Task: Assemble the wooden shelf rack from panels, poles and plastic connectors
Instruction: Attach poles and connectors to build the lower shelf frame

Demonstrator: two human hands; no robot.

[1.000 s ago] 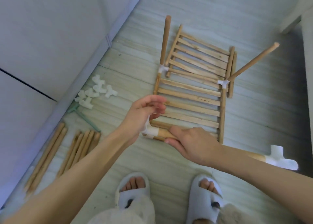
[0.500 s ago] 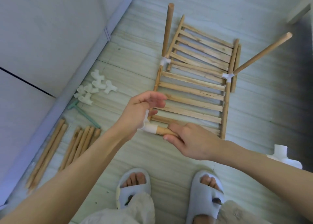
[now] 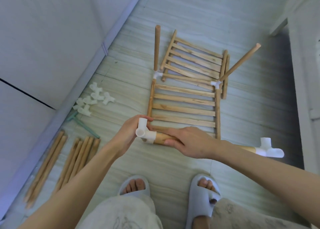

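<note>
Wooden pole (image 3: 162,138) (white-capped), gripped by both hands

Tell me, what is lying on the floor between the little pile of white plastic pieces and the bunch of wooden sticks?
A thin green tool lies between the white connectors and the loose poles, seen in the head view.

Middle of the pole (image 3: 162,138) covered by the right hand (image 3: 188,142) and forearm at lower centre. Near rail of the slatted panel (image 3: 183,100) hidden behind that hand. Both forearms cut off by the bottom edge.
</note>
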